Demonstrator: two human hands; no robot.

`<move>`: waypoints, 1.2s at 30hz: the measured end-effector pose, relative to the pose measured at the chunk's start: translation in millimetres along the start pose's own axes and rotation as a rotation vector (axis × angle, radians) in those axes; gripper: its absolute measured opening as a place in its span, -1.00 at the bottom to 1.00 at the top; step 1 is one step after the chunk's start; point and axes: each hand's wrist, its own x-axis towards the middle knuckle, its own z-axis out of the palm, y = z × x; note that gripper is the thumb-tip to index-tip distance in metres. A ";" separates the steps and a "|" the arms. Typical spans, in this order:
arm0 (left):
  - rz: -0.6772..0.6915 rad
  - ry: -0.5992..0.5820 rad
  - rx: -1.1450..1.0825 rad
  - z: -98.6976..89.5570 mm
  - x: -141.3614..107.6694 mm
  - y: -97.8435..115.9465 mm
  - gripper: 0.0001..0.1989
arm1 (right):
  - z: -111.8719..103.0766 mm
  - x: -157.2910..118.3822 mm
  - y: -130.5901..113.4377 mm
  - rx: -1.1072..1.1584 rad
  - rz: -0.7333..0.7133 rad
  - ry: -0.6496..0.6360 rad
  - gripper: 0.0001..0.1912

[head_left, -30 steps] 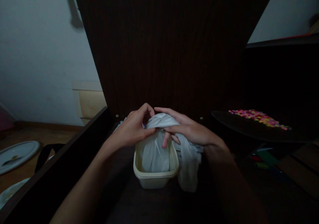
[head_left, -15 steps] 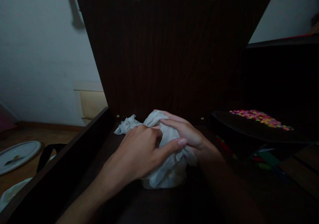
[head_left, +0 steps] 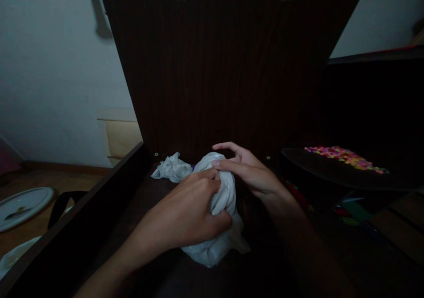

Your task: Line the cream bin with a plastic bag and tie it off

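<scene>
A crumpled white plastic bag lies bunched on the dark wooden surface in front of me. My left hand is closed on its middle, fingers curled into the folds and thumb bent across the near side. At the bag's upper right is my right hand, its thumb tip touching the top of the bag and its index finger stretched out past it, apart from the thumb. The other right fingers are mostly hidden. Just left of the bag's far end sits a smaller crumpled white bag.
A tall dark wooden panel stands behind my hands, and a low side board runs along the left. To the right, a dark shelf holds many small colourful pieces. A white oval lid or tray is on the floor at left.
My right hand has loosened from the bag, its index finger now lifted and apart. In my left hand the bag looks narrower and more twisted, and its lower part has shifted towards me.
</scene>
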 end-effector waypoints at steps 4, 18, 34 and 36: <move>0.026 -0.028 -0.061 -2.2 -4.9 0.2 -0.93 | -2.9 1.3 0.1 0.031 0.025 0.002 -0.45; 0.049 0.007 -0.089 -19.2 -10.9 -6.0 -0.70 | -1.9 -1.4 -6.9 0.297 0.138 -0.013 -0.47; 0.113 -0.138 0.153 -6.7 -7.1 -7.6 -0.86 | -1.1 2.5 -0.2 0.314 0.116 -0.031 -0.40; 0.109 -0.170 0.152 -7.0 -8.9 -9.9 -0.87 | -0.4 1.4 -0.7 0.345 0.151 -0.048 -0.50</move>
